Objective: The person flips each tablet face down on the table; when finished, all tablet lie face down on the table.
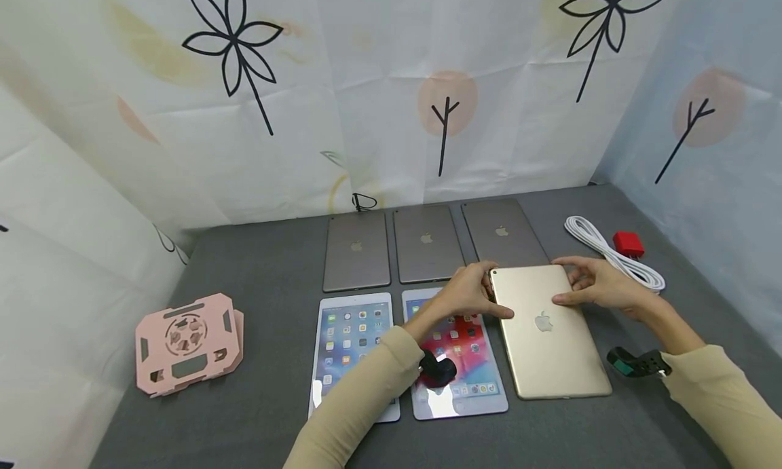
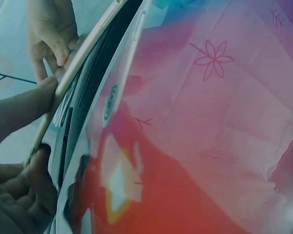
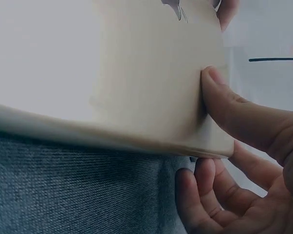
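A gold tablet (image 1: 552, 357) lies back side up between both hands, its logo showing and its far end raised off the grey cloth. My left hand (image 1: 470, 294) pinches its far left corner; the left wrist view shows thumb and fingers on either side of the thin edge. At the far right corner my right hand (image 1: 601, 286) grips it, thumb on the gold back and fingers curled below, as the right wrist view shows. Just left lies a white-framed tablet (image 1: 489, 367) with its screen lit red and blue, partly covered by my left forearm.
Another lit white tablet (image 1: 351, 333) lies further left. Behind are three grey tablets, left (image 1: 357, 262), middle (image 1: 430, 255) and right (image 1: 507, 238), backs up. A coiled white cable (image 1: 595, 238) and red charger (image 1: 628, 244) sit at right, a pink folding stand (image 1: 189, 343) at far left.
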Demonstrator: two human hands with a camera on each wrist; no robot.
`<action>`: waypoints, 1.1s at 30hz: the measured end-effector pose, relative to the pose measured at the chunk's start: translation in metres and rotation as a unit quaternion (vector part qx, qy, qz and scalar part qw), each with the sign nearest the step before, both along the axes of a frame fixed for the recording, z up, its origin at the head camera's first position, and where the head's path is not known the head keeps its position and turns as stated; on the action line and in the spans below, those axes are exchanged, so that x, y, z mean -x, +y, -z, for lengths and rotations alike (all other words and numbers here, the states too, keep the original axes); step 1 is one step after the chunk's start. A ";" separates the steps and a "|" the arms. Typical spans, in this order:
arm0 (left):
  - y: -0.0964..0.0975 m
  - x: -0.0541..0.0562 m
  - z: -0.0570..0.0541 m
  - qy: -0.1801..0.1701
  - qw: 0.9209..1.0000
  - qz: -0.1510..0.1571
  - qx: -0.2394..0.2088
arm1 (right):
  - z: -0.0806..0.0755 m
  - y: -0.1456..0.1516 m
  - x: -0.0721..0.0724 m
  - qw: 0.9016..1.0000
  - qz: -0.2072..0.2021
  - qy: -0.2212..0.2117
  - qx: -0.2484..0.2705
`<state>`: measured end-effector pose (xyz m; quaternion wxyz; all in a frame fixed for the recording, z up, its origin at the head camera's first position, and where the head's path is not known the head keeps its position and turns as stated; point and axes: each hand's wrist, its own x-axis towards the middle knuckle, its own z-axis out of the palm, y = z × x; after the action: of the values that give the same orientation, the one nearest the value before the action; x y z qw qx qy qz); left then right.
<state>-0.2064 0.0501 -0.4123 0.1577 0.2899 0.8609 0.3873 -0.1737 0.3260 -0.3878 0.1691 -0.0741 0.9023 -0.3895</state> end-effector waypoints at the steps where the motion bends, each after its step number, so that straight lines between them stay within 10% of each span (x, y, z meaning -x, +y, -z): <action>1: 0.000 0.000 0.001 -0.001 1.000 -0.003 0.005 | 0.001 0.000 0.001 1.000 -0.003 -0.004 -0.002; 17: 0.012 -0.002 0.011 0.085 0.987 -0.037 0.135 | 0.006 0.004 0.009 0.997 -0.019 -0.042 -0.059; 33: 0.013 -0.003 0.011 0.094 0.983 -0.032 0.155 | 0.007 0.000 0.005 0.997 -0.020 -0.022 -0.077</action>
<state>-0.2034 0.0632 -0.4234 0.1062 0.2692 0.9305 0.2246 -0.1782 0.3264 -0.3943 0.2023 -0.0703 0.9240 -0.3168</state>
